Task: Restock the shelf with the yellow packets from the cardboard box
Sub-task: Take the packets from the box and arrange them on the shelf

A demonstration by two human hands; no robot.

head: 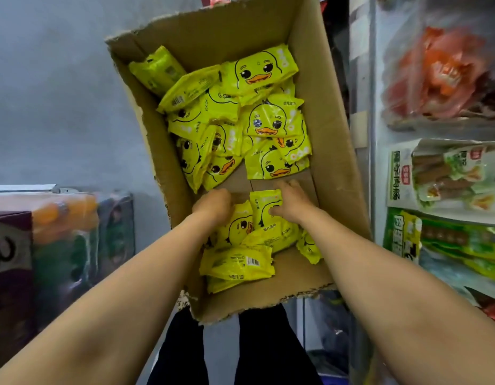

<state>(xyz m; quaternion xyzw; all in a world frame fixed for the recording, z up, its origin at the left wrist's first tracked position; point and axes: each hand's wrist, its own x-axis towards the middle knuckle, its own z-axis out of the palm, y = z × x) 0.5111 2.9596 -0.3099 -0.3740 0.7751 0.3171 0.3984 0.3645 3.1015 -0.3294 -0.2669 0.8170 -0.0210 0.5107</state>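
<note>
My fingers [289, 187] on the right hand [292, 202] pinch one yellow packet [265, 202] inside the cardboard box [332, 151]; left hand [213, 205] curls on the pile—gather several, squared, before lifting.

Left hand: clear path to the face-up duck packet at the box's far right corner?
Probably yes. The cardboard box is open-topped, and that packet lies on top of the pile, uncovered. The left hand is already inside the box, with only loose packets between.

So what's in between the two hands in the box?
In the head view, yellow duck packets lie between the left hand and right hand, one upright packet held by the right.
</note>
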